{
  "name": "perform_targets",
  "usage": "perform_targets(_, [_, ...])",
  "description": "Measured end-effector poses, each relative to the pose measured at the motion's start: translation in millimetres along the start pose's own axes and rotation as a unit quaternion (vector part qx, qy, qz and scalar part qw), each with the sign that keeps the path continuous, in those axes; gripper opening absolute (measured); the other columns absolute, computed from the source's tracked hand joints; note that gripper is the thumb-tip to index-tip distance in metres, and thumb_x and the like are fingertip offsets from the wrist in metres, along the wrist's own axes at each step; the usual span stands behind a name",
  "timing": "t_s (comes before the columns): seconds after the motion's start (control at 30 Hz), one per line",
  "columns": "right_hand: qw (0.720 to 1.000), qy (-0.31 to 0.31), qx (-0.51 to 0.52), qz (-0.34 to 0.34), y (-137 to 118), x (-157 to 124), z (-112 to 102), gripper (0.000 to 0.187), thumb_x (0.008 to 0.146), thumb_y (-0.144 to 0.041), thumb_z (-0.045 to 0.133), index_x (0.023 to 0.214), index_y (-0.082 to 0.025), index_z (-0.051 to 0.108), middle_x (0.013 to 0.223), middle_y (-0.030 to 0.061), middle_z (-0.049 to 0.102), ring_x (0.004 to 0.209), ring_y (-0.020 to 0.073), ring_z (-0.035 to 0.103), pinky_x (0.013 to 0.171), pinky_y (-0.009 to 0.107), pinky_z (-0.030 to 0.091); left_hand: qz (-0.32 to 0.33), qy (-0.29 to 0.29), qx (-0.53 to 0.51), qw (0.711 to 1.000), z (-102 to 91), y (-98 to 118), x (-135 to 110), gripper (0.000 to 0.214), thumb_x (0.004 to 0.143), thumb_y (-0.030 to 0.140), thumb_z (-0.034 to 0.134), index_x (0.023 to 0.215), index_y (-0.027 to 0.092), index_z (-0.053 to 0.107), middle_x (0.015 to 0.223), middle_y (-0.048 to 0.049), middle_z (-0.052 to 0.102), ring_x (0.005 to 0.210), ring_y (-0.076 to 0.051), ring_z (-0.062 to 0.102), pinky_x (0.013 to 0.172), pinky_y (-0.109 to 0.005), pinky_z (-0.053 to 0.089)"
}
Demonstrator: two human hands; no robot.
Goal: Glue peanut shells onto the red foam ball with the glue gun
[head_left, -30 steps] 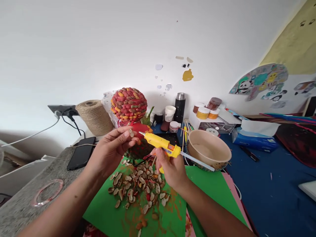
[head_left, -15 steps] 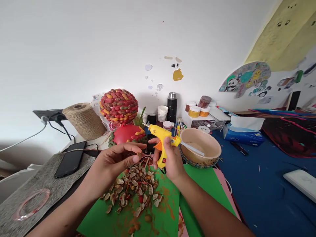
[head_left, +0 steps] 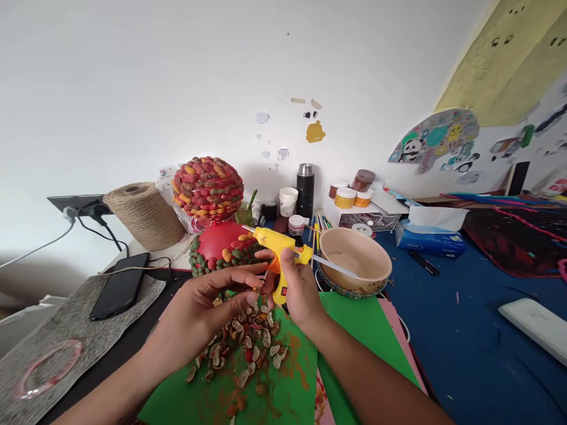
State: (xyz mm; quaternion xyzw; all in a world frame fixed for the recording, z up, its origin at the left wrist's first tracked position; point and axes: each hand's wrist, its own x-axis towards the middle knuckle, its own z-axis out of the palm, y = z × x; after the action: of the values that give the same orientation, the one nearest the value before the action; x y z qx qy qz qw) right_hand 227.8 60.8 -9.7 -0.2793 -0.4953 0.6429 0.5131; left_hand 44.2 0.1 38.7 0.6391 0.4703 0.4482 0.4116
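Observation:
My right hand (head_left: pixel 302 295) grips a yellow hot glue gun (head_left: pixel 277 241), its nozzle pointing up and left and a clear glue stick (head_left: pixel 339 267) sticking out the back. Close beside it, my left hand (head_left: pixel 208 316) pinches a small peanut shell (head_left: pixel 258 289), mostly covered by the fingertips. Beneath both hands a pile of loose peanut shells (head_left: pixel 245 342) lies on paint-stained green paper (head_left: pixel 199 404). Behind the hands stands a red round form (head_left: pixel 221 243), partly covered with green, red and orange shells. Atop it sits a ball (head_left: pixel 208 189) fully covered in painted shells.
A beige bowl (head_left: pixel 354 251) sits right of the glue gun. Farther back are a black thermos (head_left: pixel 305 192), paper cups (head_left: pixel 288 202) and paint jars (head_left: pixel 344 198). At left stand a twine spool (head_left: pixel 144 215) and a phone (head_left: pixel 119 286); a tissue pack (head_left: pixel 429 239) lies right.
My left hand has moved right and slightly down, bringing the peanut shell closer to the glue gun. The whole view has shifted slightly.

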Motion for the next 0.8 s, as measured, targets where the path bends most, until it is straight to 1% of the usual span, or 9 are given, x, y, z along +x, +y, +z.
perform_targets(0.1, [0.999,0.034,-0.012,-0.014,2.6,0.7,0.7,0.093,0.092,-0.103,0.064,0.112,-0.015,0.089,0.055,-0.0016,0.061,0.044,0.0162,0.059,0.042,0.024,0.043,-0.017,-0.023,0.002,1.0,8.1,-3.8,-1.0,0.017,0.098,0.048,0.09,0.103,0.032,0.094,0.146,-0.0094,0.085,0.143,-0.041,0.077,0.118,-0.052,0.065])
perform_targets(0.23, [0.996,0.09,-0.021,-0.016,5.4,3.3,-0.4,0.09,0.089,-0.102,0.069,0.107,-0.015,0.089,0.056,-0.003,0.059,0.046,0.0155,0.058,0.044,0.025,0.046,-0.007,-0.043,0.039,0.998,17.1,-3.1,-6.6,0.013,0.096,0.044,0.091,0.097,0.032,0.095,0.147,-0.0097,0.085,0.15,-0.043,0.072,0.123,-0.053,0.061])
perform_targets(0.37, [0.996,0.092,-0.006,-0.008,-1.0,9.8,-7.0,0.093,0.09,-0.102,0.066,0.112,-0.014,0.087,0.05,-0.0055,0.057,0.038,0.0141,0.054,0.04,0.024,0.042,0.004,-0.14,0.033,0.99,12.9,9.3,-16.3,0.012,0.099,0.042,0.09,0.094,0.033,0.096,0.119,-0.0107,0.093,0.138,-0.042,0.08,0.107,-0.047,0.07])
perform_targets(0.43, [0.993,0.117,0.003,-0.023,-5.3,12.8,-10.1,0.09,0.091,-0.1,0.067,0.111,-0.015,0.085,0.05,-0.0058,0.058,0.037,0.0135,0.054,0.039,0.023,0.042,0.007,-0.147,0.011,0.989,3.7,14.1,-14.3,0.012,0.098,0.043,0.093,0.094,0.033,0.097,0.117,-0.0118,0.093,0.128,-0.041,0.085,0.098,-0.044,0.073])
perform_targets(0.5, [0.992,0.123,0.004,-0.03,-7.8,13.0,-10.3,0.088,0.091,-0.1,0.067,0.107,-0.015,0.084,0.05,-0.0064,0.057,0.036,0.0132,0.053,0.037,0.022,0.039,-0.005,-0.045,-0.03,0.999,-9.2,14.3,-5.0,0.017,0.093,0.047,0.098,0.092,0.03,0.097,0.125,-0.014,0.092,0.11,-0.037,0.09,0.089,-0.041,0.074])
perform_targets(0.57, [0.995,0.1,-0.005,-0.025,-7.8,9.5,-6.8,0.089,0.091,-0.101,0.065,0.105,-0.015,0.084,0.048,-0.0056,0.056,0.036,0.0136,0.054,0.036,0.022,0.036,0.0,0.108,-0.12,0.987,-23.0,10.4,8.4,0.025,0.08,0.049,0.108,0.089,0.029,0.095,0.105,-0.0098,0.094,0.093,-0.028,0.089,0.081,-0.031,0.073])
perform_targets(0.6, [0.996,0.083,-0.006,-0.024,-7.0,6.6,-4.0,0.09,0.091,-0.102,0.065,0.102,-0.015,0.084,0.047,-0.0054,0.056,0.035,0.0133,0.054,0.037,0.022,0.037,0.004,0.16,-0.167,0.973,-29.1,7.8,14.8,0.032,0.073,0.049,0.112,0.09,0.028,0.095,0.093,-0.0068,0.092,0.082,-0.023,0.086,0.077,-0.026,0.071])
perform_targets(0.7, [0.999,0.035,0.006,-0.023,-4.0,-3.0,4.9,0.088,0.091,-0.101,0.069,0.1,-0.015,0.084,0.049,-0.006,0.055,0.035,0.0124,0.054,0.04,0.022,0.04,-0.014,0.202,-0.244,0.948,-39.6,1.5,27.4,0.042,0.059,0.042,0.119,0.088,0.024,0.094,0.081,-0.0037,0.088,0.065,-0.014,0.077,0.065,-0.017,0.066])
perform_targets(0.8, [1.0,0.01,0.014,-0.022,-2.5,-8.3,9.3,0.085,0.09,-0.1,0.072,0.095,-0.015,0.082,0.049,-0.0066,0.054,0.036,0.0118,0.053,0.041,0.022,0.043,-0.025,0.202,-0.266,0.942,-38.5,0.1,29.2,0.044,0.058,0.038,0.12,0.088,0.021,0.094,0.083,-0.005,0.088,0.066,-0.012,0.078,0.067,-0.015,0.067])
